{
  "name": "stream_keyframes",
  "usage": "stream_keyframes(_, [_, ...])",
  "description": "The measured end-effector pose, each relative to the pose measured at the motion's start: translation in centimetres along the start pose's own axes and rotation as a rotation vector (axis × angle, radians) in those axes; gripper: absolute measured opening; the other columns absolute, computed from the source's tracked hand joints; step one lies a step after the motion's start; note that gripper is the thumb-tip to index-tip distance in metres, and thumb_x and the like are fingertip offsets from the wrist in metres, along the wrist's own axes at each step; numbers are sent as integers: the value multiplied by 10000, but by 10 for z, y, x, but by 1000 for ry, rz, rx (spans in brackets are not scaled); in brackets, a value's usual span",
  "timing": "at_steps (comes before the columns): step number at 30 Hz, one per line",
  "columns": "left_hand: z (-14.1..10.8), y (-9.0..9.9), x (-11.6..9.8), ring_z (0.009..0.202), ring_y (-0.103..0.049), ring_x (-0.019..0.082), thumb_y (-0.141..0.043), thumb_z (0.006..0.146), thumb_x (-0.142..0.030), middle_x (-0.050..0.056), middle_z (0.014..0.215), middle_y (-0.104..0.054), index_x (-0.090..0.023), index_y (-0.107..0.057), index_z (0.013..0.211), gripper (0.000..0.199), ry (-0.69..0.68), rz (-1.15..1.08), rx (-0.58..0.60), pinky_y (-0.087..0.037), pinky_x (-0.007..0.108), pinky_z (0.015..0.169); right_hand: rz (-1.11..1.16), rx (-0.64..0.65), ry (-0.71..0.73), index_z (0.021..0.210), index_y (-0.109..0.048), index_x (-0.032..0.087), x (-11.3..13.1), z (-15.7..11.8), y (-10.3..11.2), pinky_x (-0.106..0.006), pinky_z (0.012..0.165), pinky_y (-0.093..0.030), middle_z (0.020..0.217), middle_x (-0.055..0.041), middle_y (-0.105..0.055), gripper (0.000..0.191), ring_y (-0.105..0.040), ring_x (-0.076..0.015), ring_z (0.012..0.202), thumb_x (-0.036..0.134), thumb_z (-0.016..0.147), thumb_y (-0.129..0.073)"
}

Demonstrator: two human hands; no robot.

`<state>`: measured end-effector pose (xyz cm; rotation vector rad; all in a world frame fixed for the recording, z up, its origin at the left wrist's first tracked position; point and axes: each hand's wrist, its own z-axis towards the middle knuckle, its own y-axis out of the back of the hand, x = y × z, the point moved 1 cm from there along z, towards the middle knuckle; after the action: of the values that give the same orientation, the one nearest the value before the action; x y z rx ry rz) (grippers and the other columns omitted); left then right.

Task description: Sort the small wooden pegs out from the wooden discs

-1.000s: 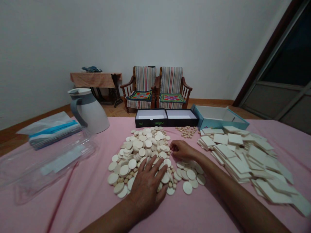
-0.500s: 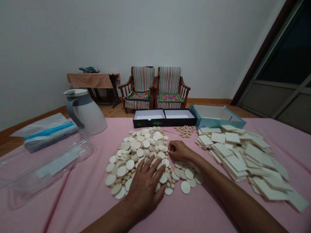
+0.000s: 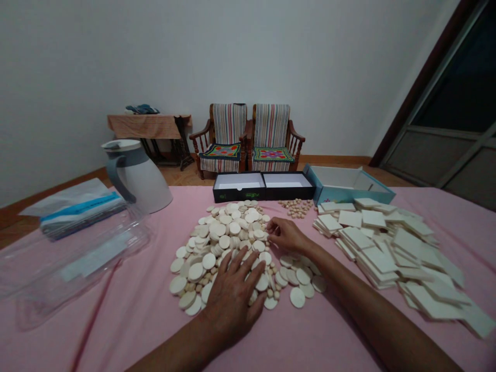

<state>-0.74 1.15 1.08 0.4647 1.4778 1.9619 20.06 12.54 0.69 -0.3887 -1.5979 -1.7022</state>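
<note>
A heap of pale round wooden discs (image 3: pixel 225 242) lies in the middle of the table, with small wooden beads mixed among them. My left hand (image 3: pixel 234 294) rests on the near side of the heap, palm down and fingers spread. At the heap's right edge is my right hand (image 3: pixel 287 235), its thumb and fingertips slightly apart and touching the discs. No held thing shows between those fingers. Just below the right wrist a smaller group of discs (image 3: pixel 304 276) is spread out. Beyond that hand sits a little pile of beads (image 3: pixel 297 208).
Square wooden tiles (image 3: pixel 377 256) are piled on the right. A black two-part box (image 3: pixel 240 195) and a light-blue box (image 3: pixel 354 195) stand at the back. To the left are a jug (image 3: pixel 149 181), a tissue pack (image 3: pixel 79 213) and a clear plastic tray (image 3: pixel 96 258). Pink cloth covers the table.
The fingers of my right hand have uncurled and reach slightly further into the heap's right edge. My left hand stays in place on the discs. The view has shifted a little.
</note>
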Motion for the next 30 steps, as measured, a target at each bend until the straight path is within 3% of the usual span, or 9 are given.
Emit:
stream_keyframes(8, [0, 0, -1, 1394, -305, 324, -586, 815, -271, 51, 1490, -417, -277, -453, 1385, 586, 9, -6, 4, -247, 569, 1115, -174, -3, 23, 889, -567, 174, 11, -7, -16, -238, 664, -381, 889, -29, -576, 201, -520, -137, 753, 119, 705, -627])
stream_keyframes(11, [0, 1, -1, 1395, -303, 319, -575, 826, -280, 43, 1493, -413, -278, -444, 1390, 578, 17, -10, 17, -245, 569, 1114, -286, 4, 29, 929, -562, 179, 14, -8, -7, -251, 678, -370, 935, -48, -577, 220, -521, -153, 784, 130, 722, -616])
stream_keyframes(14, [0, 2, -1, 1390, -312, 314, -573, 829, -280, 42, 1486, -423, -281, -444, 1388, 574, 14, -15, 21, -248, 566, 1111, -439, 48, 49, 920, -587, 171, 16, -11, 17, -277, 697, -368, 947, -83, -592, 191, -535, -192, 839, 127, 734, -602])
stream_keyframes(18, [0, 2, 0, 1385, -318, 316, -576, 824, -277, 49, 1478, -434, -281, -457, 1378, 566, 8, -20, 6, -240, 563, 1113, -434, 287, 1, 869, -643, 182, 11, -19, 57, -272, 655, -382, 890, -68, -635, 222, -562, -192, 785, 99, 663, -660])
stream_keyframes(21, [0, 0, 0, 1384, -319, 317, -588, 813, -273, 48, 1471, -442, -279, -462, 1375, 576, 9, -23, -3, -237, 563, 1115, -299, 502, -3, 879, -678, 193, 7, -22, 70, -249, 622, -400, 852, -40, -661, 276, -584, -175, 738, 98, 621, -705])
stream_keyframes(23, [0, 0, -1, 1385, -317, 319, -591, 812, -274, 51, 1471, -442, -275, -465, 1375, 577, 10, -19, -4, -240, 564, 1114, -253, 454, 9, 881, -683, 177, 4, -18, 64, -245, 634, -410, 840, -45, -670, 209, -592, -165, 730, 114, 682, -666])
stream_keyframes(27, [0, 1, -1, 1394, -302, 313, -574, 830, -284, 42, 1485, -424, -276, -454, 1385, 568, 15, -7, 12, -240, 566, 1115, -345, 117, -17, 930, -668, 132, -1, -7, 29, -260, 701, -404, 903, -89, -664, 197, -581, -174, 788, 115, 746, -600])
stream_keyframes(30, [0, 1, -1, 1395, -300, 313, -576, 830, -288, 39, 1487, -422, -279, -442, 1395, 580, 10, -6, 19, -239, 568, 1117, -374, 37, 36, 955, -656, 129, -5, -3, 5, -268, 740, -387, 925, -92, -648, 235, -555, -187, 842, 103, 726, -614])
